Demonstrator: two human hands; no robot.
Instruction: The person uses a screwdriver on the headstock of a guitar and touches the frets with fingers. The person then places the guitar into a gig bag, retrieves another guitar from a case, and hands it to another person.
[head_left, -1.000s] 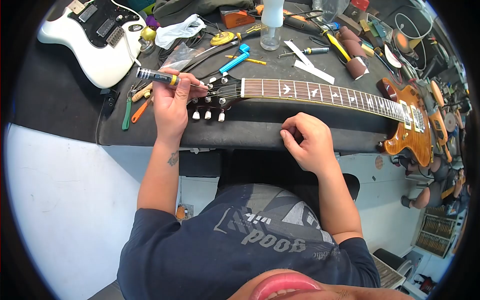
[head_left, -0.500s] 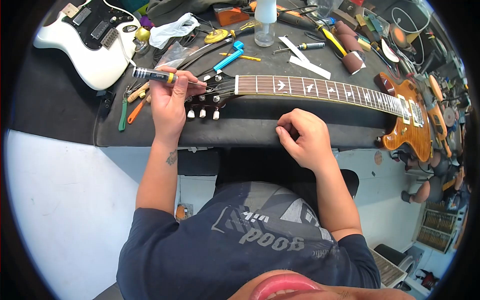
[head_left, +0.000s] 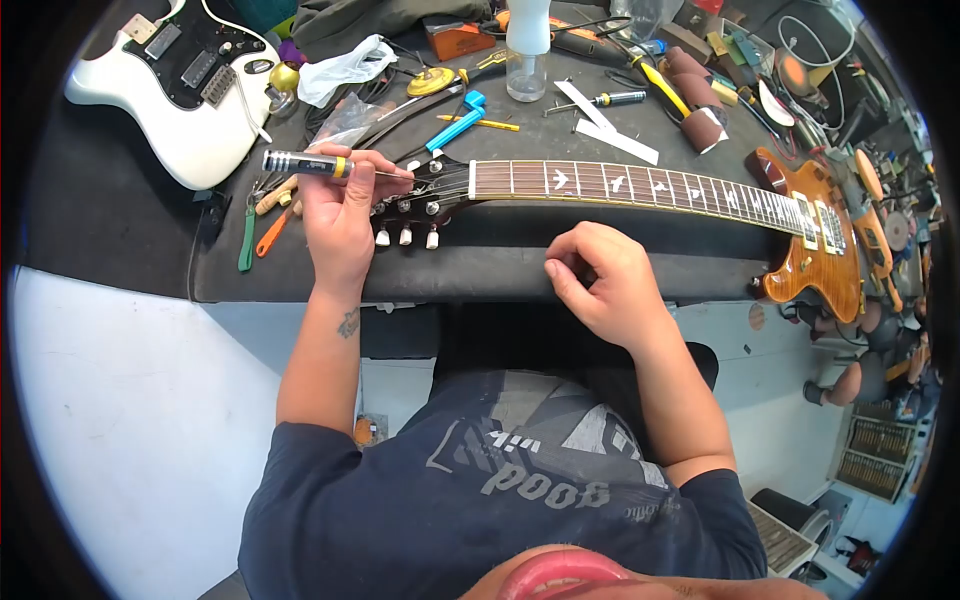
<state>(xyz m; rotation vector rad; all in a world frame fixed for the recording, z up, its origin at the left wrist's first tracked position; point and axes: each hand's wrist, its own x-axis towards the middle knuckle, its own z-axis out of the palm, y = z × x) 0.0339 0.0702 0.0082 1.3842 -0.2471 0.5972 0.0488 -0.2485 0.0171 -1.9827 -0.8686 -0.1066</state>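
A screwdriver point(head_left: 308, 164) with a clear and yellow-banded handle is gripped in my left hand point(head_left: 342, 215), its thin shaft pointing right at the headstock point(head_left: 425, 205) of a brown guitar point(head_left: 815, 250). Whether the tip touches a screw there is too small to tell. The guitar lies across the bench, its fretboard point(head_left: 620, 184) facing up and white tuner knobs towards me. My right hand point(head_left: 600, 275) is curled by the bench's front edge, below the neck and apart from it; its fingers are bent in, and nothing shows in them.
A white guitar body point(head_left: 190, 130) lies at the back left. Behind the neck are a blue string winder point(head_left: 457, 128), a pencil point(head_left: 490, 124), a bottle point(head_left: 526, 75), white strips point(head_left: 620, 143) and another screwdriver point(head_left: 618, 98). Tools crowd the right. Another person's leg point(head_left: 848, 384) shows at far right.
The view has shifted slightly. My left hand keeps hold of the screwdriver at the headstock, its handle now nearly level. My right hand stays curled in about the same place.
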